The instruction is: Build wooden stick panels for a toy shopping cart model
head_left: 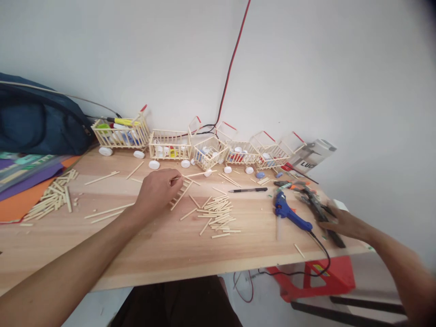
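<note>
My left hand (158, 188) is closed on a small wooden stick frame (181, 193) with ladder-like rungs, just above the table. A longer stick (199, 173) juts out to the right beside it. The fingertips partly hide the frame's near end. At the right side of the table, my right hand (340, 221) reaches over a long black-handled tool (316, 206), its fingers stretched and apart; motion blurs them, and whether they touch the tool is unclear. Left of that tool lies a blue glue gun (291, 212) with a black cord.
Several stick-built carts (170, 145) with bottle-cap wheels line the wall. Short sticks (220, 213) lie in a heap mid-table, with another pile (51, 200) at left. A black pen (248, 190), a blue bag (41, 118) and a red stool (316, 281) below the edge are also here.
</note>
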### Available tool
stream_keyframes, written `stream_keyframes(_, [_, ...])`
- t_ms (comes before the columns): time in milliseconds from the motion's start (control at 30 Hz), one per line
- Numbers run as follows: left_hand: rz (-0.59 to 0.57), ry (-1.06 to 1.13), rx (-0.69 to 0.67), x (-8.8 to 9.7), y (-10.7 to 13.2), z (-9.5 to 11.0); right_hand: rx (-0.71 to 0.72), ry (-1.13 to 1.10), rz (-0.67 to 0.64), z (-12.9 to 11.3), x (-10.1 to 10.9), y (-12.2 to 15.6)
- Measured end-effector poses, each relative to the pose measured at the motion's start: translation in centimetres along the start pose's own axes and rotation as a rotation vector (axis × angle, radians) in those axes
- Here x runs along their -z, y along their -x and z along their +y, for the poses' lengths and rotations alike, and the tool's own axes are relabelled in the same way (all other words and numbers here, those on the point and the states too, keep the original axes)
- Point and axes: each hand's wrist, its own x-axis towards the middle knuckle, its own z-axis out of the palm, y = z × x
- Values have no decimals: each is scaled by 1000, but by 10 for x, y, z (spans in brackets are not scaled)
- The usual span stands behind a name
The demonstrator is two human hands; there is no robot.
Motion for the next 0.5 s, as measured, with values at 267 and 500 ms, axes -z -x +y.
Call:
stream_keyframes(267, [27, 34, 18, 0, 0, -3, -30, 89, -212, -8, 21, 13])
stream_keyframes(500, [51, 75, 27, 0, -1, -4, -76, 106, -120, -24, 27, 39])
